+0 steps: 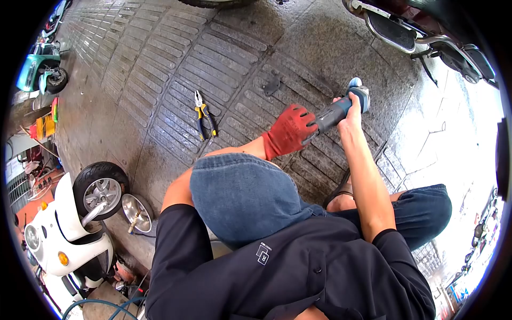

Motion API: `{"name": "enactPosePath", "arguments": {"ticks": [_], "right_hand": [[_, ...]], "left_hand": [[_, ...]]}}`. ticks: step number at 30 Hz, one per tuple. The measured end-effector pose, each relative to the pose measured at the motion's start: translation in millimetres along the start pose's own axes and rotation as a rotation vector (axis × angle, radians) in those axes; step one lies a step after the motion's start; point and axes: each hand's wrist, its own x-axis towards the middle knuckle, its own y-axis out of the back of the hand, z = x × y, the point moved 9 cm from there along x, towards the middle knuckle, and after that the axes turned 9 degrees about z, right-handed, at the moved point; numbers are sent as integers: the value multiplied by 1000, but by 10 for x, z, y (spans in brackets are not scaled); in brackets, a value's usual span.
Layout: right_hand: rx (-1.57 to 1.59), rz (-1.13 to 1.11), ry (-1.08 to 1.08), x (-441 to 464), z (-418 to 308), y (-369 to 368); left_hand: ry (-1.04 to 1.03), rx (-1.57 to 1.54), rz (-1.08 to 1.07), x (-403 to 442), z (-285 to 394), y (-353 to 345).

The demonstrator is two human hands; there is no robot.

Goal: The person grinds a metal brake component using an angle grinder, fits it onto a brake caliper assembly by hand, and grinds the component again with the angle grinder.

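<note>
An angle grinder [332, 116] with a dark grey body and blue parts is held low over the paving, its head pointing to the upper right. My left hand [290, 131], in a red glove with dark fingertips, is closed round the grinder's rear end. Bare, my right hand [350, 113] grips the body just behind the head. The disc side is mostly hidden, with a pale blue round edge showing at the head. Pliers [203, 115] with yellow and dark blue handles lie on the paving left of my gloved hand.
At the lower left stands a white scooter [80, 240], with a wheel [102, 192] and a round metal lamp part [137, 213] beside it. A teal scooter [40, 73] is at the upper left. Another motorbike [418, 40] stands at the upper right. My bent knees flank the work area.
</note>
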Motion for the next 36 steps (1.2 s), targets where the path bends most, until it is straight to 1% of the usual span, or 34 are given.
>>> {"name": "enactPosePath", "arguments": {"ticks": [5, 6, 8, 9, 10, 11, 12, 14, 15, 17, 18, 19, 20, 21, 23, 24, 26, 27, 29, 31, 32, 33, 34, 36], "right_hand": [[30, -12, 10, 91, 16, 39], [-13, -19, 22, 98, 19, 40], [-55, -25, 35, 95, -20, 10], [-45, -19, 15, 83, -26, -4], [-36, -13, -9, 60, 4, -10], [-39, -39, 25, 89, -21, -27], [-38, -30, 46, 121, -48, -21], [-12, -18, 20, 178, -79, 2], [-18, -19, 15, 167, -109, 3], [0, -13, 50, 169, -185, 39], [0, -17, 65, 190, -218, 67], [-30, -15, 80, 152, -251, 89], [-39, -17, 77, 175, -249, 130], [-76, -26, 87, 199, -265, 154], [-122, -45, 111, 193, -273, 153], [-119, -46, 109, 158, -257, 152], [-196, -58, 155, 10, -268, 132], [-251, -67, 185, -82, -268, 103], [-350, -110, 241, -265, -255, 25], [-471, -184, 281, -265, -216, 6], [-470, -212, 291, -255, -182, -17], [-479, -235, 297, -250, -148, -31], [-490, -263, 303, -254, -109, -60], [-499, -261, 303, -301, -59, -81]], "left_hand": [[-61, -49, -28, -25, 67, -69], [-58, -54, -36, -45, 74, -82], [-32, -35, -126, -52, 53, -159], [-31, -37, -131, -33, 49, -151], [-16, -39, -84, -8, 31, -89], [-3, -35, -35, 18, 4, -13], [-2, -23, -36, 1, -44, -1], [260, -120, 78, -124, -361, 86], [257, -116, 71, -185, -433, 113], [1048, -345, 242, -737, -1210, 183], [1048, -343, 243, -929, -1410, 79], [1041, -15, 198, -1222, -1673, -16], [1020, 311, 150, -1248, -1728, 84], [1027, 314, 153, -1244, -1780, 45], [1156, 286, -104, -1281, -1878, -237], [1154, 289, -105, -1265, -1896, -305], [1051, 349, 46, -1132, -1925, -313], [1044, 347, 45, -1096, -1968, -325], [1071, 267, 162, -1029, -2017, -253], [1038, 240, 189, -903, -2015, -168], [1014, 221, 220, -847, -1999, -104], [1044, 181, 160, -859, -2045, -143], [1042, 183, 157, -867, -2057, -163], [1047, 287, 149, -916, -2090, -155]]}}
